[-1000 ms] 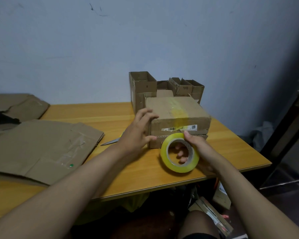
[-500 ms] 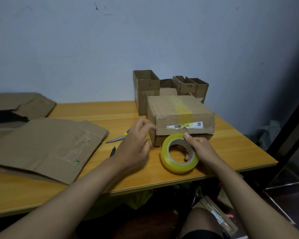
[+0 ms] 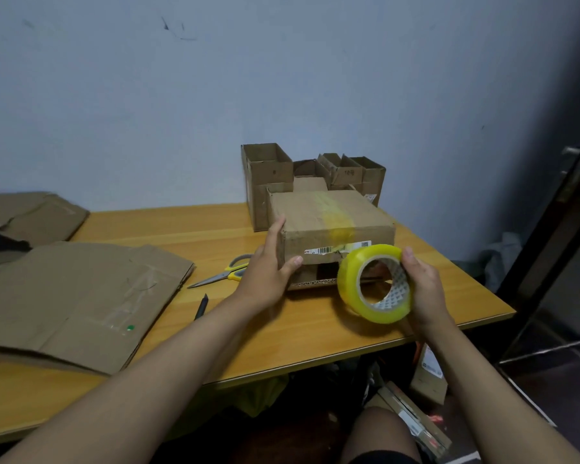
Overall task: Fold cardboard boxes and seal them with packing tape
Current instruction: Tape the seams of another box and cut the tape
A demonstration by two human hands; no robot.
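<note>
Head view. The left hand (image 3: 265, 272) is laid against the near left corner of the closed brown cardboard box (image 3: 329, 226): the fingers are held fairly straight along the left wall and the thumb is pressed on the front face. The right hand (image 3: 422, 289) is clamped on the yellow roll of packing tape (image 3: 352, 289), gripped at its right rim, with the thumb on the outer edge; the fingers are mostly hidden behind the roll. The roll is held upright, its open core turned toward the camera, just in front of the box's front right portion and above the wooden counter (image 3: 315, 333); contact with the counter cannot be told.

The box is seen resting on the counter near its right end. A yellowish tape strip is seen running across the top and down the front face, beside a white barcode label (image 3: 335, 249). A dark gap is visible beneath the front face, with a corrugated edge below it.

Behind the box, a cluster of small open cardboard boxes (image 3: 272, 169) is stood against the blue-grey wall. Yellow-handled scissors (image 3: 220, 274) are laid left of the left hand, and a dark pen-like object (image 3: 201, 306) nearer the camera. Flattened brown cardboard sheets (image 3: 71, 299) are spread over the counter's left part.
</note>
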